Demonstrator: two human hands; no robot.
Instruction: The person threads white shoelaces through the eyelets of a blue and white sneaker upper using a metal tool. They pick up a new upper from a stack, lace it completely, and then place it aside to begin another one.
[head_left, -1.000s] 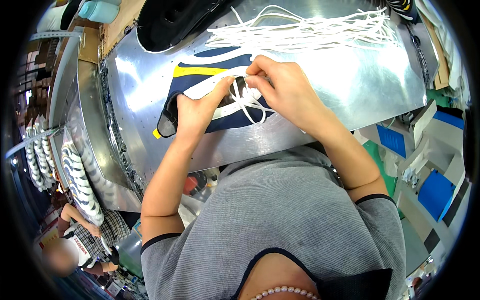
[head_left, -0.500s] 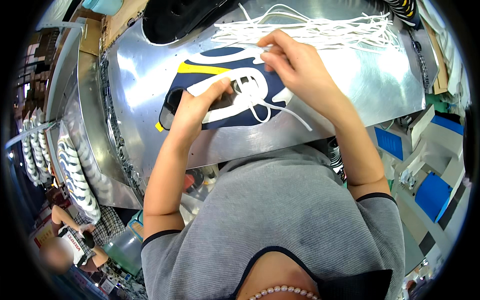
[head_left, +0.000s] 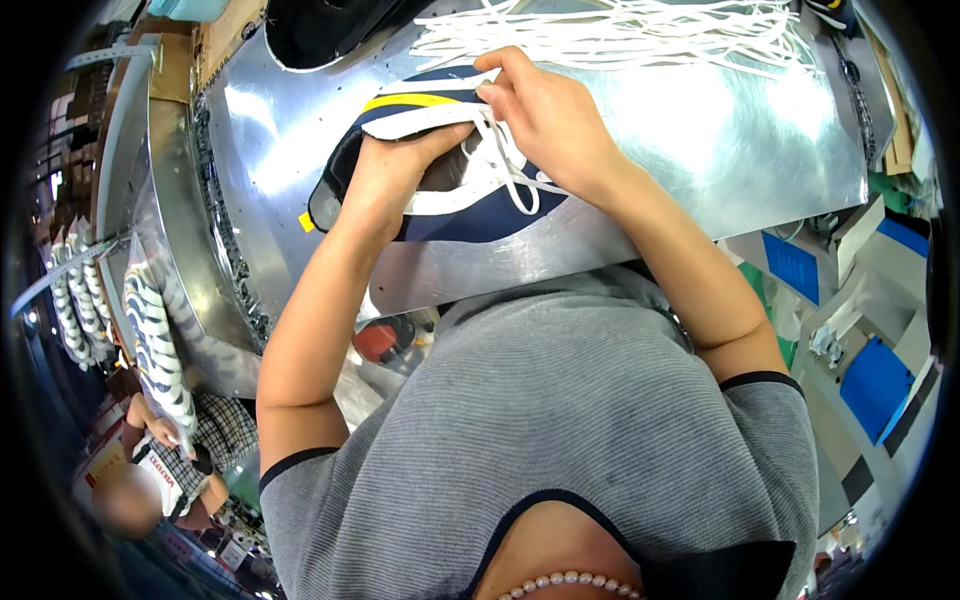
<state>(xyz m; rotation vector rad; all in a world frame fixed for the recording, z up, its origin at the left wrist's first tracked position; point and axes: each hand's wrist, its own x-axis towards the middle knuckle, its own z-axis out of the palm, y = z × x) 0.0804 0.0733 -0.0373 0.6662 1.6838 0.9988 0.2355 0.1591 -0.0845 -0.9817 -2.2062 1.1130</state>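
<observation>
A navy sneaker (head_left: 470, 228) with white panels and a yellow stripe lies on the metal tabletop, toe to the right. My left hand (head_left: 392, 178) reaches into its opening. The fingers are hidden under the far side of the upper, and the thumb lies by the lace edge, so the hand grips the shoe. White shoelace (head_left: 522, 195) runs through the eyelets, with a loop hanging over the near side. My right hand (head_left: 550, 120) covers the toe area, thumb and forefinger pinched at the shoe's far side. What sits between those fingertips is too small to make out.
Loose white laces (head_left: 620, 35) lie in a bundle along the far side of the metal table (head_left: 700, 150). A black shoe-shaped piece (head_left: 330, 30) stands far left. Bagged striped items (head_left: 155, 330) hang at the left, near another person (head_left: 170, 470). Blue-panelled boxes (head_left: 870, 390) are at the right.
My right hand has come left and closer to the laces. My left hand has gone deeper into the shoe, lifting its far side and tilting it. The loose lace end is now mostly covered.
</observation>
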